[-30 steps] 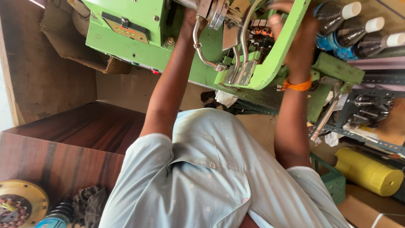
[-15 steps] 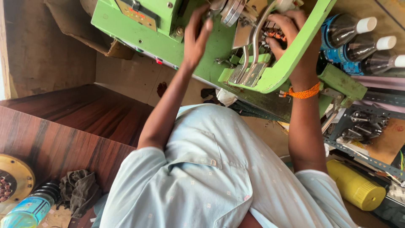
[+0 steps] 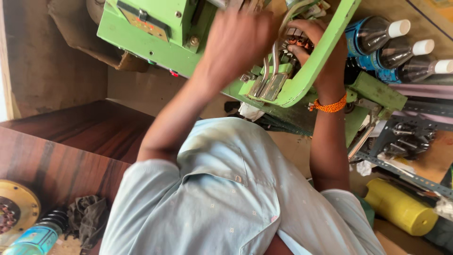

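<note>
- The green machine (image 3: 155, 33) is seen at the top of the view, and both arms are raised to it.
- The left hand (image 3: 240, 40) is blurred against the upper part of the machine; it cannot be told if its fingers are spread or closed.
- The right hand (image 3: 314, 42) is curled at the copper coil part (image 3: 296, 41) inside the curved green frame (image 3: 325, 56); the fingertips touch it, but a grip cannot be confirmed.
- An orange band (image 3: 329, 105) is worn on the right wrist.
- Three dark bottles (image 3: 391, 49) with white caps and blue labels are lying just right of the frame.
- A yellow cylinder (image 3: 401, 208) is placed at the lower right.
- A blue-labelled bottle (image 3: 33, 238) is lying at the lower left, beside a grey rag (image 3: 87, 219).
</note>
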